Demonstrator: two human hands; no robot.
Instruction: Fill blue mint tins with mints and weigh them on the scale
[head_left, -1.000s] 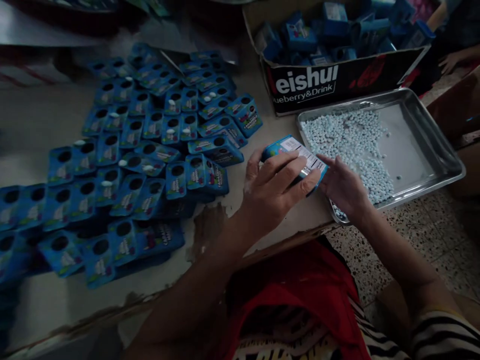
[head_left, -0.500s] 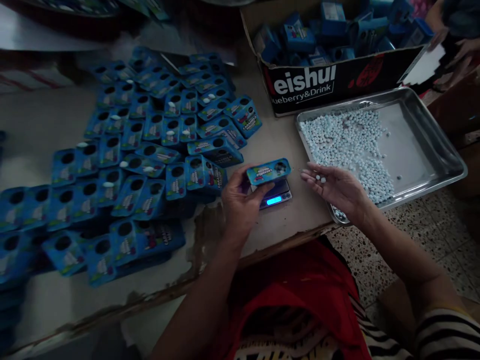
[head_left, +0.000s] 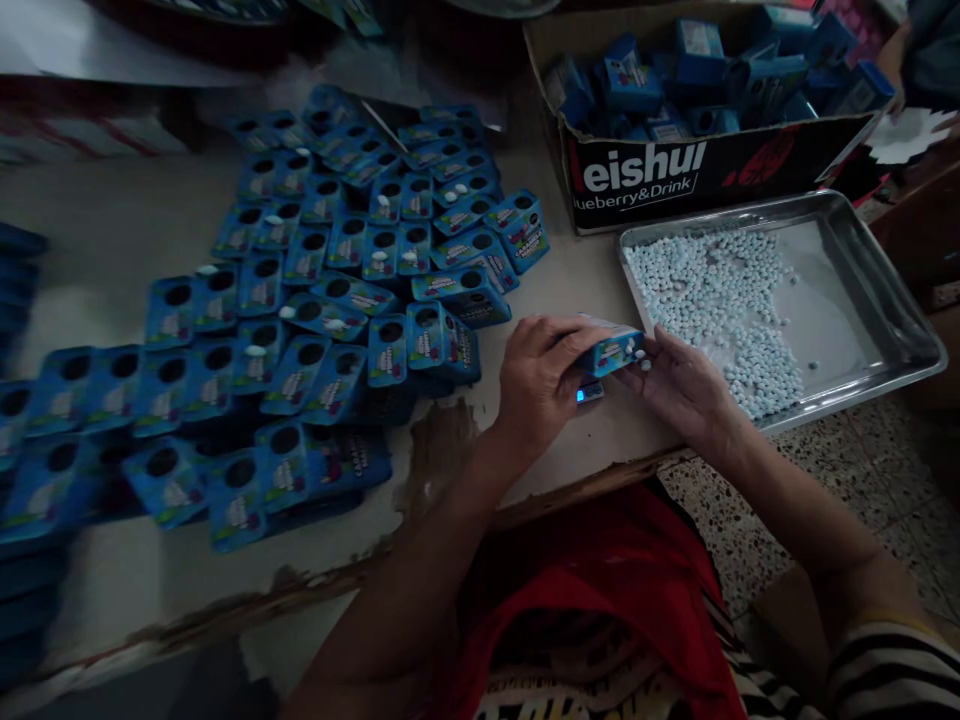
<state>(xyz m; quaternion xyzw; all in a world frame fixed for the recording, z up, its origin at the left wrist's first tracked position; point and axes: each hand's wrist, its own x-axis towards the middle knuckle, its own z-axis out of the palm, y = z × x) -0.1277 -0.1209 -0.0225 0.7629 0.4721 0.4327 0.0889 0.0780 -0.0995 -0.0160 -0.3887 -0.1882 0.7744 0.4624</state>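
Note:
In my left hand [head_left: 541,372] is a small blue candy box [head_left: 613,353], gripped from above and tipped on its side with its top turned to the right. A few small white candies [head_left: 639,362] show at the box's right end, over my right fingers. My right hand [head_left: 688,392] is held palm up with fingers stretched out beside and partly under the box; the box hides some fingertips. Under the box, a small digital scale [head_left: 591,393] with a lit blue display is mostly covered. Pale candies [head_left: 705,285] fill the left half of a metal tray [head_left: 911,300].
Many blue boxes [head_left: 311,310] with round holes stand in rows on the worn table [head_left: 517,470]; single candies lie on some. A black carton [head_left: 637,185] of blue boxes stands behind the tray. Another person's arm [head_left: 892,65] shows at the far right.
My left hand has lifted the box off the scale area, moved it right and tipped it towards my right hand. The right palm has come up against the box's end. The view has shifted slightly.

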